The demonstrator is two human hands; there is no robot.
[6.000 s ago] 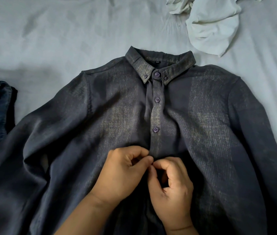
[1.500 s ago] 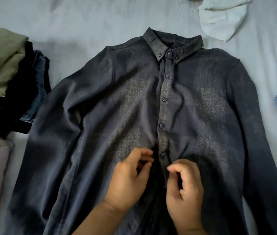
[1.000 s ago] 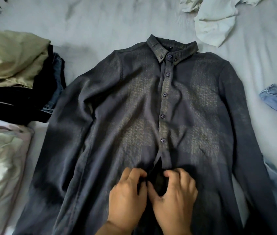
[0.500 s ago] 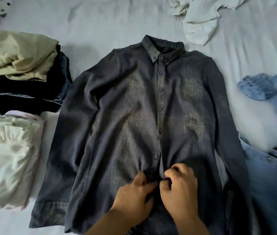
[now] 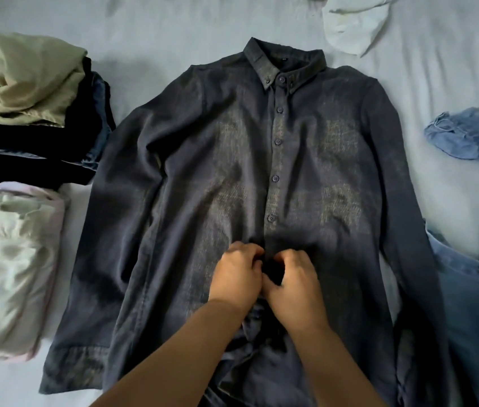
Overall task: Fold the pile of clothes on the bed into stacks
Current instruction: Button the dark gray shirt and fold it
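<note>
Bed: dark shirt laid flat, face up, centre, collar far; prob. so placket can be closed before folding. Stacks: 2, left, dark/olive stack far, pale stack nearer. Loose: denim right, white garment far. Buttons done, visible: 5. Left hand & right hand: fingers curled, pinching placket near hem.

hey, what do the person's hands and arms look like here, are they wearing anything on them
Both forearms are bare as far as the picture's bottom edge: no sleeves show. The left hand and right hand wear no gloves, and no rings, watch or bracelet can be seen on the visible backs of the hands and wrists. The fingertips are curled out of sight, so nails cannot be judged.
</note>
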